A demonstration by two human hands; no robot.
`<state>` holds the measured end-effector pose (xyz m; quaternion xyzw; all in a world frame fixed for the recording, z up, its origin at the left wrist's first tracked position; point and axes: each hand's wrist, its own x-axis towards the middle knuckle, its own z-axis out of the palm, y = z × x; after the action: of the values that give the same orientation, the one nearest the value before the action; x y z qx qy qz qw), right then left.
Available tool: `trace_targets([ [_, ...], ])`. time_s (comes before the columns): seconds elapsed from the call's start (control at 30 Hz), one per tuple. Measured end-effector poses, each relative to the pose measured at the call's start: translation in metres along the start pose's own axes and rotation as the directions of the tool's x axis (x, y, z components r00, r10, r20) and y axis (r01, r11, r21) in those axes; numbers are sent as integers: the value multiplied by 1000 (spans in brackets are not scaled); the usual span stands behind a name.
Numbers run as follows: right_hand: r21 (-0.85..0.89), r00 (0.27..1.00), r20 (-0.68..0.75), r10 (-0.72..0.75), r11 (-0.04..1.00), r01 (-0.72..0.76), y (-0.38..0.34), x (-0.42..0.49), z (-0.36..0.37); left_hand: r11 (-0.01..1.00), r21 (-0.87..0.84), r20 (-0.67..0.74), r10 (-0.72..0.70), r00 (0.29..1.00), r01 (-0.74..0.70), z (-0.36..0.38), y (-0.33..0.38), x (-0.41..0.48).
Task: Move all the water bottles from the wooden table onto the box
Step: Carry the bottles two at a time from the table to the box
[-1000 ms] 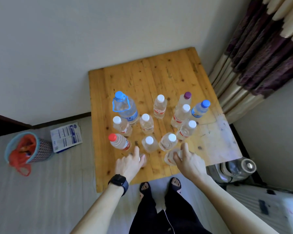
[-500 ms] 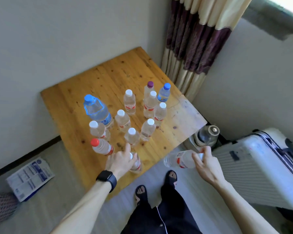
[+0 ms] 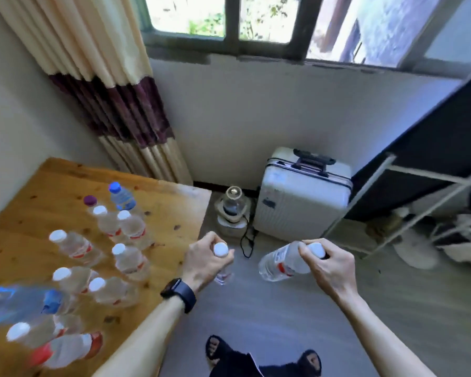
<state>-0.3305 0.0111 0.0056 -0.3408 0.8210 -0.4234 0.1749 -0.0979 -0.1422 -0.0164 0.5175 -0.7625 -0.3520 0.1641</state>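
Observation:
My left hand (image 3: 204,258) grips a small clear water bottle (image 3: 221,250) by its white-capped neck, held upright just off the right edge of the wooden table (image 3: 172,202). My right hand (image 3: 328,263) holds a second clear bottle (image 3: 282,262) with a red label by its cap, tilted so its base points left, above the floor. Several more bottles stand on the table at the left, among them one with a blue cap (image 3: 121,197), one with a purple cap (image 3: 90,200) and a large blue one (image 3: 17,302) that is blurred. A white hard-shell suitcase (image 3: 302,197) stands by the wall ahead.
A small appliance with a glass jar (image 3: 233,210) and a black cord sits on the floor between the table and the suitcase. A curtain (image 3: 114,104) hangs at the left under the window. A white metal rack (image 3: 408,210) and a dark panel stand at the right. My sandalled feet show below.
The view has swung right from the table towards the window and suitcase. Both hands have lifted a bottle each off the table and carried them right, over the floor.

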Motion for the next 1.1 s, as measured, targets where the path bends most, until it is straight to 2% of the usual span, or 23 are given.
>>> trace_targets([
  [0.07,161,978,-176,109,984,-81,16,-1,-36,994,-106,35,42,999,-38,19,36,9],
  [0.13,389,894,-321,313,904,-177,37,1,-70,963,-269,109,51,993,-20,43,74,18],
  [0.2,641,799,-333,501,742,-198,57,1,-104,894,-445,232,62,971,49,73,117,19],
  [0.27,760,756,-277,593,616,-205,78,-6,-141,822,-554,337,75,938,133,111,164,10],
  [0.4,800,756,-204,622,551,-238,127,-27,-223,767,-602,465,113,878,220,197,251,-24],
  [0.53,782,731,-234,641,571,-249,170,-36,-304,812,-541,539,134,831,220,282,326,-52],
  [0.6,785,688,-286,667,575,-231,189,-44,-340,869,-477,564,190,804,129,320,363,-69],
  [0.67,807,618,-335,711,555,-201,210,-55,-375,911,-409,575,298,762,-48,357,395,-85],
  [0.73,841,541,-367,757,519,-154,232,-67,-406,915,-310,605,400,688,-259,391,423,-98],
  [0.8,869,477,-383,791,484,-104,253,-81,-435,901,-278,658,432,617,-334,421,449,-109],
  [0.97,858,331,-450,830,505,-100,305,-103,-491,923,-297,789,382,482,-246,495,519,-129],
  [1.1,900,256,-418,871,436,-15,344,-110,-534,950,-279,897,310,314,-139,552,585,-144],
])
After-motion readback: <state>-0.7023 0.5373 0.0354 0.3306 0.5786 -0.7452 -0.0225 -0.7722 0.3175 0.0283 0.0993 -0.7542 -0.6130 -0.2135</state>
